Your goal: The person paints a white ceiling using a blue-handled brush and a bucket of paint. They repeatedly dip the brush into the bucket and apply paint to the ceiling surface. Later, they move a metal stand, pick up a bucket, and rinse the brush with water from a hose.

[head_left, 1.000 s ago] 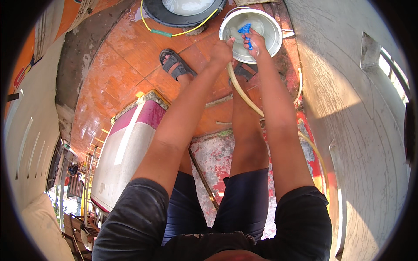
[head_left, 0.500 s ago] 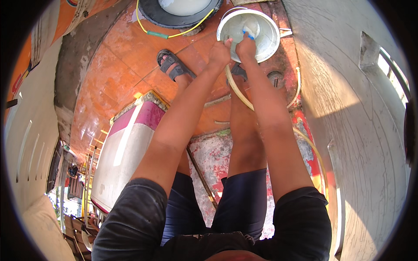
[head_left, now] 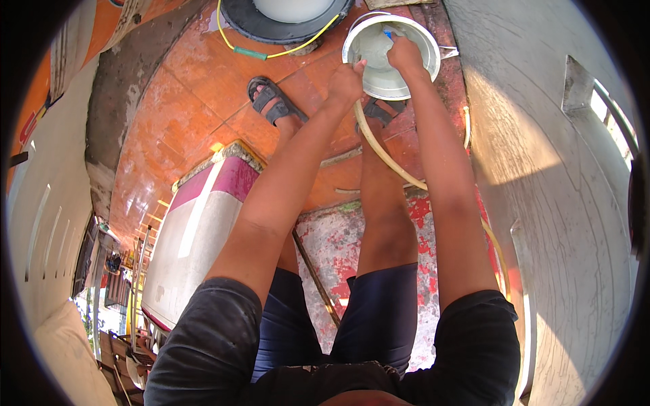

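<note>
A round white bucket (head_left: 433, 47) stands at the upper middle, its inside pale with what looks like cloudy water. My left hand (head_left: 347, 82) is closed at its near left rim, gripping the end of a cream-coloured hose (head_left: 379, 150). That hose curves down and to the right, passing behind my right forearm. Over the bucket's opening, my right hand (head_left: 407, 55) is closed on a small blue tool (head_left: 388, 34). Only a bit of the blue part shows beyond my fingers, so its kind is unclear.
A black tub (head_left: 271, 28) with whitish liquid and a yellow cord with a green grip (head_left: 250, 53) sits upper left. Wet orange tiles (head_left: 196, 88) cover the floor. A white-and-purple block (head_left: 196, 230) stands left; a grey wall (head_left: 542, 223) rises right. My sandalled feet flank the hose.
My right hand has moved up and right, farther over the bucket, with the blue tool. The hose has shifted, and the bucket appears slightly lower and to the right in view.
</note>
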{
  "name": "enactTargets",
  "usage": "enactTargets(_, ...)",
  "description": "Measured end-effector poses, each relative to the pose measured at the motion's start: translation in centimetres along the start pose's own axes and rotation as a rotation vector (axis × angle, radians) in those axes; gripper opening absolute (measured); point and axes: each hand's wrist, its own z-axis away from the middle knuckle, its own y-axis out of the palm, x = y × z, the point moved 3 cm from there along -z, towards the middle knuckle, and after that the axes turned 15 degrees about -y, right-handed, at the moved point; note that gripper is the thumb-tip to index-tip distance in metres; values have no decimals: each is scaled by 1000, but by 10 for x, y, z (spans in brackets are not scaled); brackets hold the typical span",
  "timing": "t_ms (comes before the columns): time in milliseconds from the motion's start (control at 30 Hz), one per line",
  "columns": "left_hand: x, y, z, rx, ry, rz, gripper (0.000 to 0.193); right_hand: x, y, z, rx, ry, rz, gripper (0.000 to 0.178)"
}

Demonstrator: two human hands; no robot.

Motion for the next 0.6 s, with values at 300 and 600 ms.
enactTargets(300, 9, 5, -14, -49, 32, -72, 58, 26, 34, 15, 156, -120, 117, 27)
enactTargets(600, 0, 0, 1, 47, -48, 63, 57, 17, -26, 21, 179, -144, 277, 22)
